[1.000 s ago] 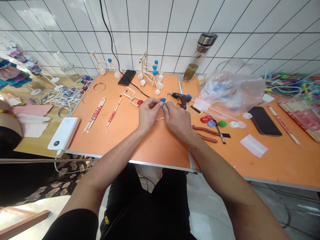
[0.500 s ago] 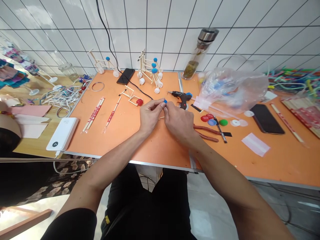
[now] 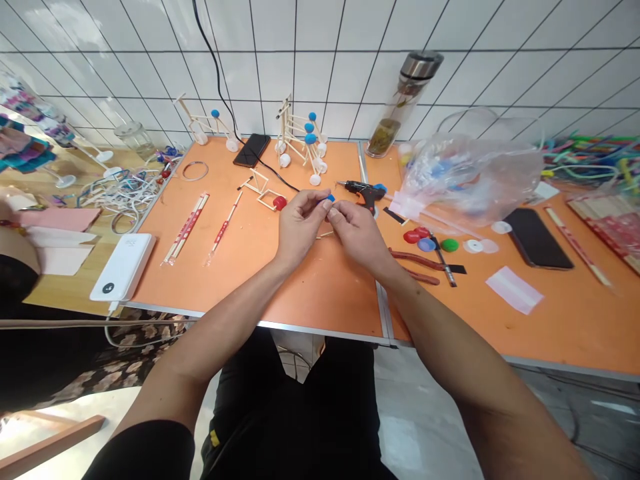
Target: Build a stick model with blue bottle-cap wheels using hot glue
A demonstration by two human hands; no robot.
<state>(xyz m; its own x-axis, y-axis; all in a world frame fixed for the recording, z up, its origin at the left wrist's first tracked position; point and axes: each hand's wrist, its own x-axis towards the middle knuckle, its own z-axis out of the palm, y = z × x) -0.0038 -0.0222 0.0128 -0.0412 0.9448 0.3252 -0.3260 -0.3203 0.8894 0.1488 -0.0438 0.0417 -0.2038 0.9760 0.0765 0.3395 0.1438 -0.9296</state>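
Note:
My left hand pinches a small blue round cap between thumb and fingers, above the orange tabletop. My right hand is closed against it from the other side, thumb and fingertips meeting the left hand's. Most of the cap is hidden by the fingers. Beneath the hands lies a thin wooden stick. Just left of them rests a small stick frame with a red cap at its end. A black glue gun lies right behind my right hand.
Several stick models with blue caps and white wheels stand at the back. Pliers, coloured caps and a dark phone lie on the right. A tall bottle stands near a clear plastic bag. A white power bank sits left.
My right hand's fingers have shifted slightly around the blue cap, with the thumb showing more. The view has moved a little; things on the table stay put.

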